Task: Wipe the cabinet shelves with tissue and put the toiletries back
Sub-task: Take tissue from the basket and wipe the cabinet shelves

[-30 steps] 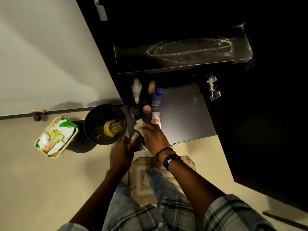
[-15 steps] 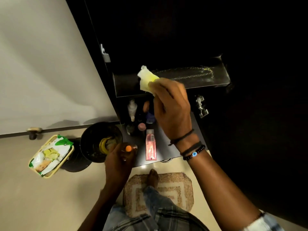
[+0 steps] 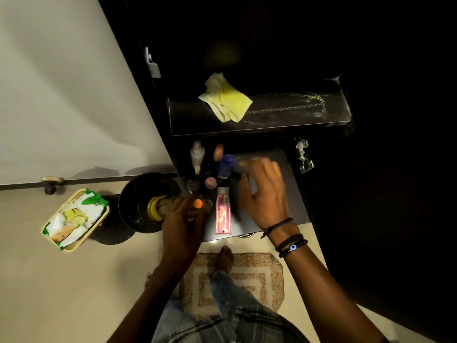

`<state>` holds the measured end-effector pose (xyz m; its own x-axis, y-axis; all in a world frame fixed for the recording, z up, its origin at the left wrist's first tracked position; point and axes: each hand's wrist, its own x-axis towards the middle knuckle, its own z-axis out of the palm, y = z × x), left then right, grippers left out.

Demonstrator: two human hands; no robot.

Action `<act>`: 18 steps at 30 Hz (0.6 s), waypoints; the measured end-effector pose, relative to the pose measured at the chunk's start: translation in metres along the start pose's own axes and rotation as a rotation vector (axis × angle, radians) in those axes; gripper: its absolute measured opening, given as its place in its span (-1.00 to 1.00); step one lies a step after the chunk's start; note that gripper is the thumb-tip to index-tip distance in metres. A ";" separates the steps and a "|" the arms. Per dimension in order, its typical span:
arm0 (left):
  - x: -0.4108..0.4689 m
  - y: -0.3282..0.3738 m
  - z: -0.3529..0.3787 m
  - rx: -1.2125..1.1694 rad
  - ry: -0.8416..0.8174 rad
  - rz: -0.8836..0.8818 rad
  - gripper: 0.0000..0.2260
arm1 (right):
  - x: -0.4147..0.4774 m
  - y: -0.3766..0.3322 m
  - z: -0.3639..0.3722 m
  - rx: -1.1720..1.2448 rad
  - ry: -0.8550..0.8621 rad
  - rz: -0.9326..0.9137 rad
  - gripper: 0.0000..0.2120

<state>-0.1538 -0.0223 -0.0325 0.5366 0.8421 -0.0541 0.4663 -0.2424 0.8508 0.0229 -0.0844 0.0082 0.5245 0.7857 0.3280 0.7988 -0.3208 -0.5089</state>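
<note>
Yellow tissue lies loose on the upper shelf while both hands work at the lower one.

The crumpled yellow tissue (image 3: pixel 226 99) rests on the dark upper cabinet shelf (image 3: pixel 291 117). The right hand (image 3: pixel 263 191), fingers spread and empty, hovers over the lower shelf (image 3: pixel 290 194) beside the blue-capped bottle (image 3: pixel 226 165) and flat pink tube (image 3: pixel 223 214). The left hand (image 3: pixel 183 222) has its grip closed on a small orange-capped item (image 3: pixel 198 203).

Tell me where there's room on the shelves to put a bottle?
Upper shelf: bare to the right of the yellow tissue. Lower shelf: free right of the pink tube, under the right hand. Its back-left corner is crowded with bottles.
</note>
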 end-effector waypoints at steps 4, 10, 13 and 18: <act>-0.001 0.007 0.006 0.013 -0.019 0.030 -0.82 | -0.006 0.030 0.042 -0.036 -0.272 0.107 -0.54; 0.008 0.013 0.011 0.063 -0.011 0.048 -0.67 | 0.023 0.039 0.063 0.114 -0.323 0.085 -0.49; 0.015 0.027 0.019 0.065 0.024 0.058 -0.72 | 0.027 0.047 0.059 0.213 -0.255 0.143 -0.60; 0.031 0.044 0.047 0.098 0.017 0.058 -0.77 | 0.024 0.062 0.042 0.368 -0.240 0.279 -0.57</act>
<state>-0.0838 -0.0291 -0.0215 0.5529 0.8332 0.0030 0.5022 -0.3360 0.7968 0.0730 -0.0630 -0.0494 0.5859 0.8098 -0.0303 0.4586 -0.3622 -0.8115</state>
